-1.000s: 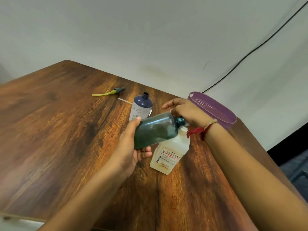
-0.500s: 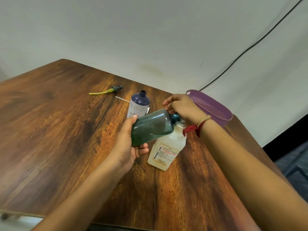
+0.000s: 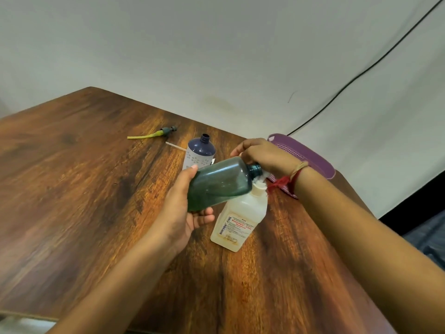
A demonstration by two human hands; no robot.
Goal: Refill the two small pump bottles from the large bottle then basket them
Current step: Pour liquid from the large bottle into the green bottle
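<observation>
My left hand (image 3: 179, 213) grips the base of a translucent green bottle (image 3: 216, 184), which is tilted almost flat with its neck to the right. My right hand (image 3: 262, 155) curls around that neck, just above the top of a white labelled bottle (image 3: 238, 220) standing on the table. Something white shows under my right fingers; I cannot tell what it is. Behind stands a dark blue bottle (image 3: 201, 151) with its neck uncovered. A purple basket (image 3: 305, 153) sits at the table's right edge, partly hidden by my right wrist.
A pump head with a yellow-green tube (image 3: 154, 134) lies on the wooden table (image 3: 72, 189) at the back. A thin white tube (image 3: 175, 146) lies beside the blue bottle. A black cable (image 3: 361, 73) runs along the wall.
Both hands keep the same hold on the green bottle. Its neck has stayed just above the white bottle's top, and only the view has shifted slightly.
</observation>
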